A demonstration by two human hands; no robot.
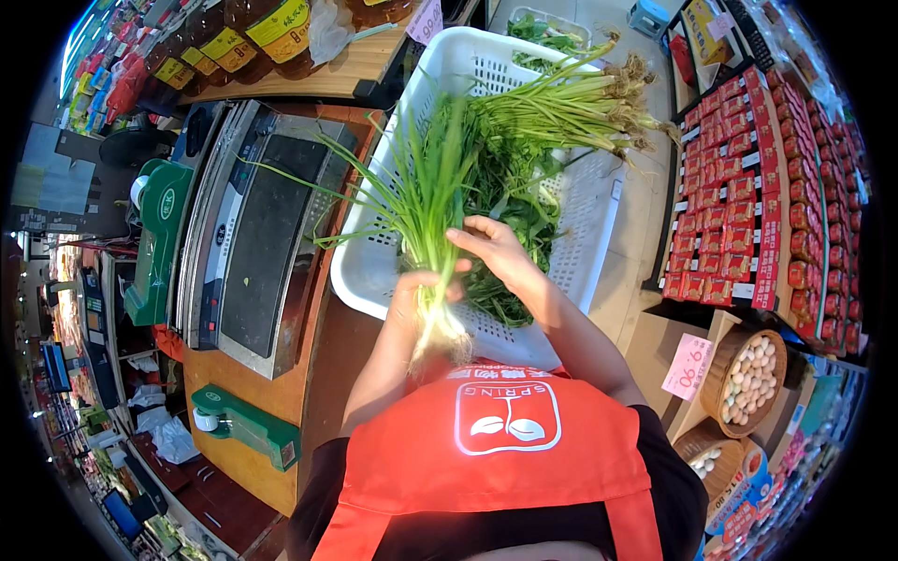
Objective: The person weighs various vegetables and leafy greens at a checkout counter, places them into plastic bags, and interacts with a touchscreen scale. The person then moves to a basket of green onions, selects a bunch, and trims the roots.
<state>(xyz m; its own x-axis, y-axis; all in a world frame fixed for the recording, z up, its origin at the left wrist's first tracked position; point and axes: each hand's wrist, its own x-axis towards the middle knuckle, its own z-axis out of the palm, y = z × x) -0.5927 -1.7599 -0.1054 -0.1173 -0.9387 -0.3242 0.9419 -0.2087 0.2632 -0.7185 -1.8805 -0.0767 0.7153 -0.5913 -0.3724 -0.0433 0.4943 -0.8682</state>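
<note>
My left hand grips a bunch of green onions near its white base, the roots hanging towards my apron. Long green leaves fan upward and left over the basket rim. Against the right side of the stalks, my right hand rests its thumb, with its fingers apart. Below both hands stands a white perforated plastic basket, holding loose leafy greens. A large bundle of rooted green stalks lies across its far right corner, roots sticking out past the rim.
Left of the basket, a weighing scale sits on a wooden counter with green tape dispensers. Bottles of oil stand beyond. Shelves of red packages and egg baskets are at right. A clear tray of greens lies behind.
</note>
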